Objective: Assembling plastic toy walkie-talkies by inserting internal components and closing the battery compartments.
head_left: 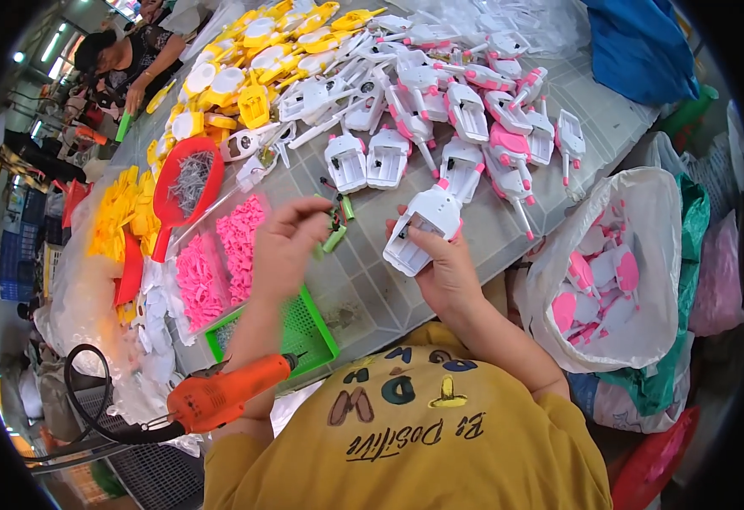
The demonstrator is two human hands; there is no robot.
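Note:
My right hand [442,259] grips a white plastic housing [423,223] with a pink tip, its open compartment turned up toward me. Its fingers wrap round the sides and the thumb rests on the compartment's edge. My left hand [291,242] is over the table, left of the housing, with bent fingers smeared by motion. Small green cylinders [335,238] with dark bits lie right beside those fingers; whether one is held is not clear. Past the housing lies a heap of similar white and pink housings [465,110].
Yellow housings [270,64] heap at the far left. A red scoop [161,195] holds screws beside pink parts [240,246] and a green basket [317,319]. An orange electric screwdriver [227,395] hangs by my left forearm. A white sack [657,314] stands right. Another person [134,64] works far left.

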